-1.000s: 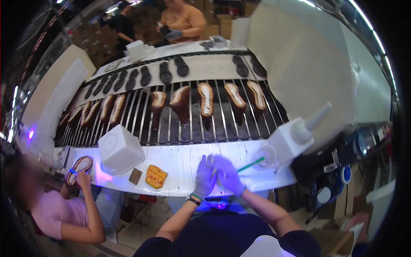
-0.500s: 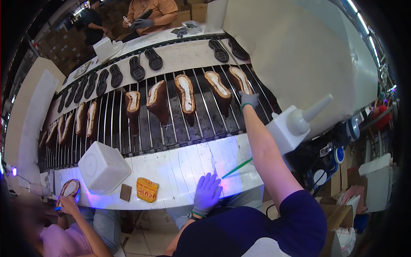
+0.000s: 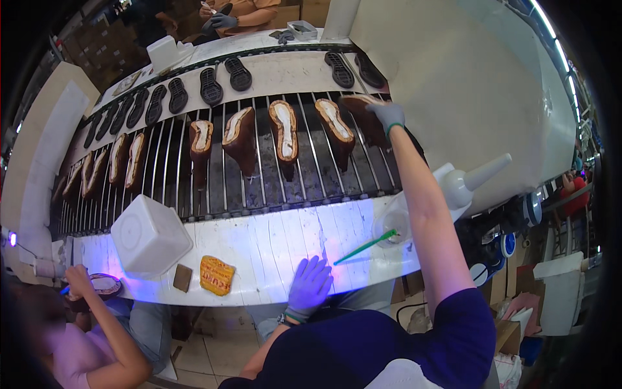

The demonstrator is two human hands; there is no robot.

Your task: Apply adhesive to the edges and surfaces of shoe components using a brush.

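Presently, gripped one brown shoe upper in the fingers of the right hand. Found this upper immediately left of and beneath those fingers, tilted on its side over the barred rack. Could not tell the thumb's placement, nor any full clearance from the bars.

Held nothing in the left hand. Saw its fingers extended, relaxed and empty, over the front edge of the white table.

Judged as done: a secure-looking grasp on a single upper, partly turned out of line with its row. Judged as not done: any handling of the neighbouring upper, just left of the right fingers, lying sole side up with white infill exposed. Noted more brown uppers farther left of those fingers, likewise unheld. Noted black outsoles beyond the right fingers, tread up and separate from the uppers.

Found the green stick ahead and to the right of the left fingers, unheld, with one end at the cup. Found the orange-yellow pad and the brown block well left of the left fingers, both untouched.
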